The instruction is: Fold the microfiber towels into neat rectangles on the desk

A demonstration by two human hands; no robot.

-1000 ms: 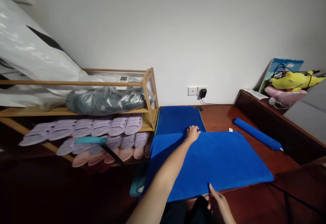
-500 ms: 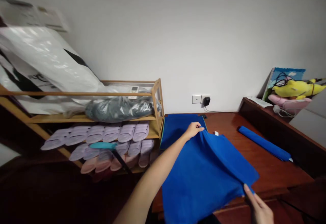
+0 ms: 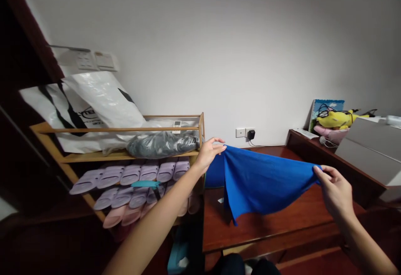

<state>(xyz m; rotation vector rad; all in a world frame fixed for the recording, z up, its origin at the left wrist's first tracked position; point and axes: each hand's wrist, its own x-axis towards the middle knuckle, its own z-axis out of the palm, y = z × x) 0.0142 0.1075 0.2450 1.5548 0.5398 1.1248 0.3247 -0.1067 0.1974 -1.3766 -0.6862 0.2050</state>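
Whereas a second ago the blue towel [image 3: 266, 183] was spread over the red-brown wooden tabletop [image 3: 250, 235], it has now been lifted above it, its upper edge stretched between the hands. One end is pinched between thumb and fingers by the left hand [image 3: 209, 155]; the other is gripped likewise by the right hand [image 3: 338, 191], which has been raised from the near table edge. Below, the fabric is let down in a loose curve, with a pointed corner at left; whether the wood is touched by it cannot be told. Behind the left hand, the second blue cloth [image 3: 214, 174] is now mostly hidden. More of the white bag [image 3: 103, 99] is shown.
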